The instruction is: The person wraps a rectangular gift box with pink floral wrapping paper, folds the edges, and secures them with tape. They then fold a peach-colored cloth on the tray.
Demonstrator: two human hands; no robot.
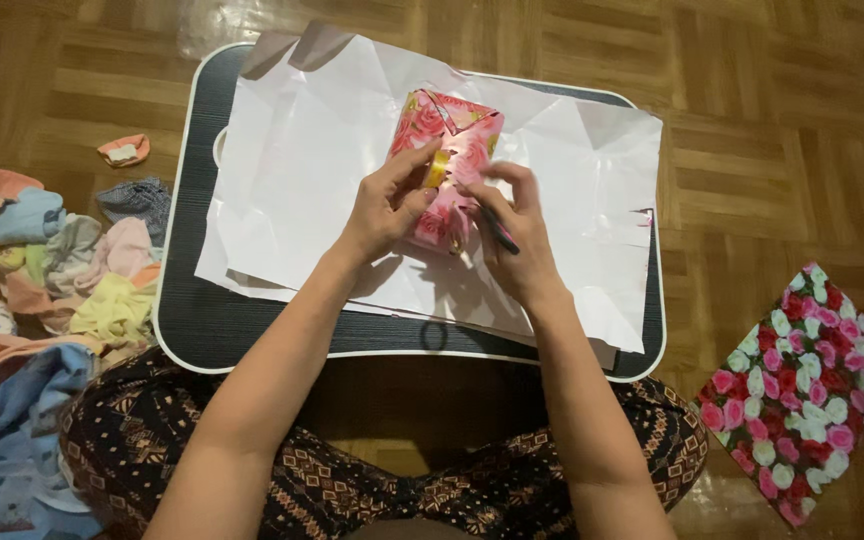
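Note:
A box partly wrapped in pink rose-patterned paper [449,135] lies on a large white sheet [332,160] spread over a black lap tray [202,320]. My left hand [389,200] grips the box's left side, thumb and fingers pinching the paper near a yellow patch. My right hand [512,235] presses the wrap on the right side and also holds a thin dark pen-like tool [497,230] between its fingers.
A heap of pastel baby clothes [42,270] lies on the wooden floor at the left, with a small orange piece [124,150] apart from it. A flat parcel in rose-print paper [802,400] rests on the floor at the right. My patterned trousers [142,430] are below the tray.

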